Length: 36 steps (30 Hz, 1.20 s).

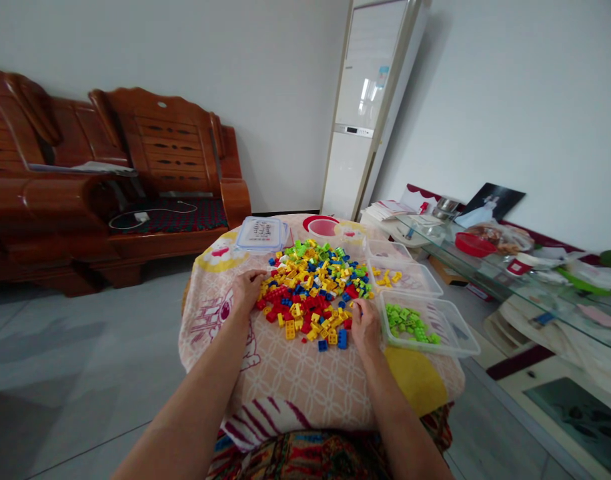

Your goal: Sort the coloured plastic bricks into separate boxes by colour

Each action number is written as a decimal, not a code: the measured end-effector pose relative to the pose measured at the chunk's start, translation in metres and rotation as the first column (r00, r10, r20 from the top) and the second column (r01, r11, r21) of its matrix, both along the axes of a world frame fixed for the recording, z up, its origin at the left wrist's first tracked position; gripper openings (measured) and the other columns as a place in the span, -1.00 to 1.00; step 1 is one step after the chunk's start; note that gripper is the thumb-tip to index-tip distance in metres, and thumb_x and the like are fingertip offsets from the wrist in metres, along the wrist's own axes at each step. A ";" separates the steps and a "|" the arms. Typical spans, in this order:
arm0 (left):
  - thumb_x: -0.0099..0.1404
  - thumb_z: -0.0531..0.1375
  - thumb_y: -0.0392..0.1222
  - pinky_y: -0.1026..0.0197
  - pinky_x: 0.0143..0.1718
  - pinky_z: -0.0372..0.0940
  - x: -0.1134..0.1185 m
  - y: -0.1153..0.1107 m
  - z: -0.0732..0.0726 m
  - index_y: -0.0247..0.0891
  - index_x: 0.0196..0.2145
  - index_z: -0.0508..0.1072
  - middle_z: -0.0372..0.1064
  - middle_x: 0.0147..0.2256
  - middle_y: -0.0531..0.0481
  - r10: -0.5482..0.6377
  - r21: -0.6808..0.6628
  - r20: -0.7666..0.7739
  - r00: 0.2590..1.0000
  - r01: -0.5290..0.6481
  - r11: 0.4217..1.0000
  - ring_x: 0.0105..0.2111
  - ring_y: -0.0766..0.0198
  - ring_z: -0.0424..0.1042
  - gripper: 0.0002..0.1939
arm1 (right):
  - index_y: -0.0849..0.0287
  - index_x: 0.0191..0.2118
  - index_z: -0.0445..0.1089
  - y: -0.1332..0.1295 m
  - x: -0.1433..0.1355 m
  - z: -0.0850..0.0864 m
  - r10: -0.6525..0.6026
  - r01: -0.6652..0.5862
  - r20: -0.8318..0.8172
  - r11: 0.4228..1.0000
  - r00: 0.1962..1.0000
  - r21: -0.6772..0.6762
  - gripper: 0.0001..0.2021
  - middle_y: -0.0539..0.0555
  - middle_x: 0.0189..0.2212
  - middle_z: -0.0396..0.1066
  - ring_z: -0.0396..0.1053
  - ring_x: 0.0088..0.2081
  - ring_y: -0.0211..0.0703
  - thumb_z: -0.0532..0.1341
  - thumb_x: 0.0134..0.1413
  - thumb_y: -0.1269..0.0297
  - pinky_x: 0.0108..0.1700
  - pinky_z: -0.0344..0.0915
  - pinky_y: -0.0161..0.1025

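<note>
A heap of building bricks (310,283) in red, yellow, blue and green lies on a cloth-covered round table (305,380). My left hand (248,291) is at the heap's left edge, its fingers drawn together; anything between them is too small or hidden to make out. On the right side of the heap is my right hand (366,325), fingers curled and closed, contents hidden. Close beside it, a clear plastic box (455,327) holds light green bricks (410,323). Behind that, another clear box (423,280) contains a few yellow bricks (387,277).
A third clear container (388,249) stands farther back. Toward the table's far edge are a lidded box (263,233) and a pink-red bowl (323,227). A cluttered glass-topped stand (525,293) is on the right, wooden chairs (160,147) on the left.
</note>
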State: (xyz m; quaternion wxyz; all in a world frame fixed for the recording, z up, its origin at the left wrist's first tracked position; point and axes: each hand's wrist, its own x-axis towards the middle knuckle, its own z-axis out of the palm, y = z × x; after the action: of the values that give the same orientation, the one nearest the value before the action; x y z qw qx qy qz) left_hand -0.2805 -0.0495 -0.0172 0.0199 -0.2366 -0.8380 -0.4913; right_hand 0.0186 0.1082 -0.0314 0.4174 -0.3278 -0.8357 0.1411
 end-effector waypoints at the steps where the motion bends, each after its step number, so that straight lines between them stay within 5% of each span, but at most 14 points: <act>1: 0.18 0.11 -0.11 0.22 -0.15 0.32 0.000 0.000 0.000 -0.23 -0.20 0.62 0.57 -0.21 -0.08 -0.001 -0.001 0.003 1.000 0.001 1.000 -0.23 0.16 0.49 -0.65 | 0.16 -0.19 0.42 0.000 0.000 0.000 -0.004 0.004 -0.030 1.000 1.000 -0.001 -0.74 0.12 -0.29 0.45 0.34 -0.22 -0.11 -0.01 0.28 0.29 -0.12 0.24 -0.21; 10: 0.18 0.10 -0.11 0.22 -0.18 0.32 0.001 0.000 0.002 -0.22 -0.19 0.61 0.58 -0.22 -0.06 0.005 -0.045 0.002 1.000 -0.005 0.999 -0.24 0.16 0.49 -0.65 | 0.18 -0.21 0.47 0.000 -0.003 0.010 -0.030 0.046 -0.215 0.996 0.976 0.071 -0.72 0.14 -0.35 0.47 0.38 -0.31 -0.13 0.04 0.27 0.19 -0.19 0.29 -0.22; 14: 0.18 0.11 -0.10 0.20 -0.15 0.32 0.001 0.000 0.001 -0.21 -0.21 0.62 0.58 -0.20 -0.07 0.004 -0.025 -0.004 1.000 -0.004 1.000 -0.22 0.15 0.49 -0.66 | 0.19 -0.24 0.48 0.013 -0.016 0.016 -0.076 0.043 -0.310 0.993 0.948 -0.111 -0.71 0.14 -0.37 0.51 0.42 -0.35 -0.10 0.07 0.20 0.16 -0.25 0.34 -0.21; 18: 0.17 0.12 -0.11 0.20 -0.12 0.33 -0.001 0.000 -0.001 -0.24 -0.21 0.62 0.57 -0.20 -0.09 -0.001 -0.003 -0.004 1.000 0.001 1.000 -0.22 0.14 0.50 -0.67 | 0.27 -0.01 0.41 0.037 -0.027 0.031 -0.181 0.073 -0.419 0.963 0.890 -0.261 -0.61 0.19 -0.27 0.50 0.47 -0.33 -0.09 0.01 0.16 0.23 -0.29 0.38 -0.20; 24: 0.17 0.13 -0.13 0.21 -0.11 0.33 0.000 0.000 0.001 -0.24 -0.21 0.62 0.57 -0.21 -0.08 -0.011 -0.004 -0.006 1.000 0.011 1.000 -0.19 0.14 0.50 -0.67 | 0.20 0.17 0.28 0.045 -0.023 0.051 -0.114 0.125 -0.351 0.992 0.929 0.009 -0.51 0.28 0.10 0.32 0.34 0.07 0.01 0.01 0.10 0.36 0.03 0.36 -0.03; 30: 0.17 0.11 -0.16 0.23 -0.13 0.33 0.001 0.000 0.002 -0.25 -0.18 0.62 0.58 -0.20 -0.07 -0.009 -0.019 0.007 1.000 0.009 1.000 -0.22 0.17 0.50 -0.65 | 0.19 0.04 0.40 -0.002 0.007 0.019 0.051 -0.040 -0.146 0.996 0.988 0.079 -0.61 0.22 -0.02 0.44 0.34 0.05 -0.02 0.00 0.15 0.40 0.13 0.28 0.03; 36: 0.17 0.10 -0.14 0.22 -0.15 0.32 0.000 0.000 0.001 -0.28 -0.19 0.62 0.57 -0.20 -0.10 -0.018 -0.013 -0.010 1.000 0.018 1.000 -0.23 0.16 0.50 -0.64 | 0.18 0.11 0.39 -0.043 0.037 -0.011 0.021 -0.042 0.177 0.993 0.984 0.113 -0.62 0.22 0.13 0.33 0.15 0.22 0.07 0.03 0.23 0.33 0.25 0.09 0.11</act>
State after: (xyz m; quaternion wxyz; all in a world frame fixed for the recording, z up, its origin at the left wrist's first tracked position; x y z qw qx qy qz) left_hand -0.2805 -0.0492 -0.0166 0.0182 -0.2469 -0.8390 -0.4846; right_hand 0.0558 0.0649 -0.0424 0.3582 -0.3008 -0.8811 0.0694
